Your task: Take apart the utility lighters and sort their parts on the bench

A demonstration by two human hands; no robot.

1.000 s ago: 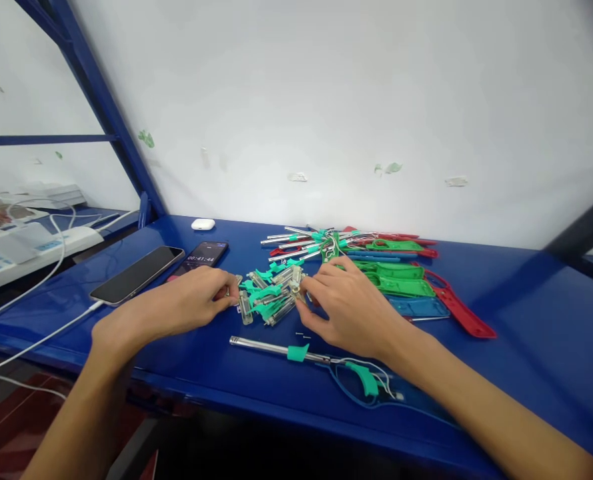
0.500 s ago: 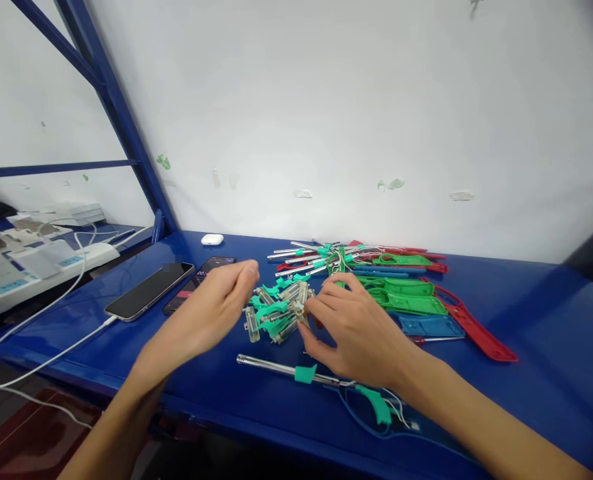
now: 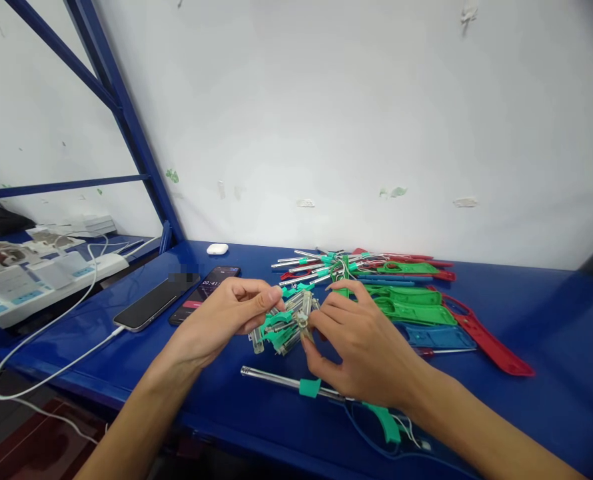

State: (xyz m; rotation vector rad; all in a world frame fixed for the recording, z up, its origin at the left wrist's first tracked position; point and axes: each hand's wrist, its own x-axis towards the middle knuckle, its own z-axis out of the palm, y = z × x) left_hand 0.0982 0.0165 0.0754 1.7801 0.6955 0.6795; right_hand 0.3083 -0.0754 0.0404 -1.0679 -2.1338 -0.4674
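Note:
My right hand (image 3: 361, 333) pinches a clear lighter fuel tank (image 3: 305, 308) by its pale fitting, thumb below and fingers above. My left hand (image 3: 236, 307) is closed in a thumb-and-finger pinch just left of it; anything between those fingertips is too small to make out. Under and beside both hands is a pile of clear tanks with teal triggers (image 3: 271, 321). In front of my right hand lies a metal lighter tube (image 3: 271, 379) with a teal trigger and white wires, partly over a blue handle shell (image 3: 371, 443).
Metal tubes (image 3: 301, 280) with wires lie heaped at the back. Green (image 3: 421, 312), blue (image 3: 439, 337) and red handle shells (image 3: 496, 343) and a screwdriver (image 3: 451, 351) are at right. Two phones (image 3: 149, 307), an earbud case (image 3: 217, 249) and a charging cable (image 3: 41, 390) sit left.
My left hand has turned and come closer to the right one, its thumb now pinching toward the tank. The right hand keeps its hold on the tank. The view has shifted slightly.

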